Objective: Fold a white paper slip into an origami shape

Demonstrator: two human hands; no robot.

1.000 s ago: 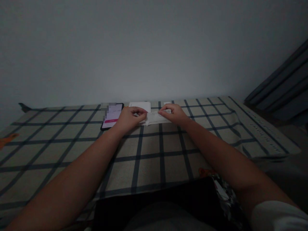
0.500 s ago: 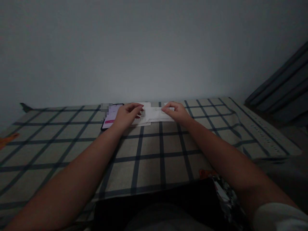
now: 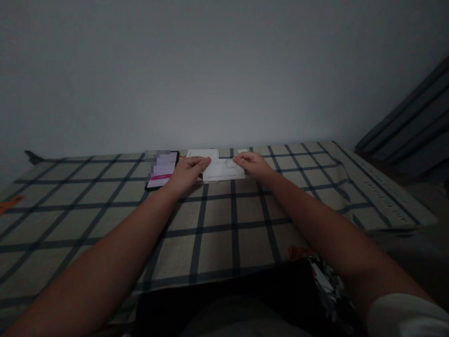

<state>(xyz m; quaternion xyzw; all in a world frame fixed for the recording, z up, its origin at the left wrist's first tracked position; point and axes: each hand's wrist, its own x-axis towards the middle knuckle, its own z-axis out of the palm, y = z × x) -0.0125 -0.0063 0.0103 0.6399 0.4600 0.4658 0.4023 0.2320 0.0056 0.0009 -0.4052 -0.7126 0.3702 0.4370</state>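
Checked cloth (image 3: 235,220), big and flat, spread under everything. White folded piece (image 3: 223,172) lying far out on it, near the wall. Phone (image 3: 162,169) with a lit screen just beside it, on the left. Left hand (image 3: 187,171) pinching its left end, right hand (image 3: 253,164) pinching its right end, fingers closed on it.

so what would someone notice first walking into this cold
The left hand and right hand sit at either end of a white folded sheet, far out on the checked cloth. Just left of the sheet lies a phone whose lit pink-and-white screen is the brightest thing in this dim picture.
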